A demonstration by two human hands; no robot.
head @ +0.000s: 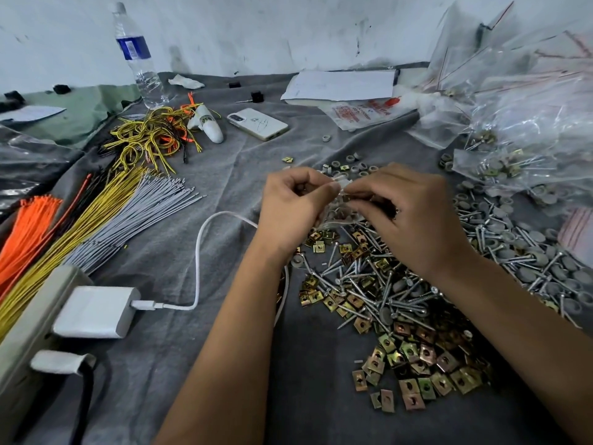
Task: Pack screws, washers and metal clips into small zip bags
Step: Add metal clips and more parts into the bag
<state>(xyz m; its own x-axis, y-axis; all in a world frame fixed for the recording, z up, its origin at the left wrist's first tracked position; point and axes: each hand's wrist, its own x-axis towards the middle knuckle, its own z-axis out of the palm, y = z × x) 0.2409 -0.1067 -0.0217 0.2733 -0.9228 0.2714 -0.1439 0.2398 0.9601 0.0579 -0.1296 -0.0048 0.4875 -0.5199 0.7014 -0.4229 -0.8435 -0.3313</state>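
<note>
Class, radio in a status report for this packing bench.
Left hand and right hand pinching small zip bag. Screws, metal clips loose below. Nothing in the way.

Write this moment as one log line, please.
step: closing bag | left hand: pinches small zip bag | right hand: pinches it too | below: screws, metal clips

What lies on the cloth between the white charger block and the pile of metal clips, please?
In the head view, the white cable from the charger block loops there, and the left forearm crosses above grey cloth before the metal clips.
</note>
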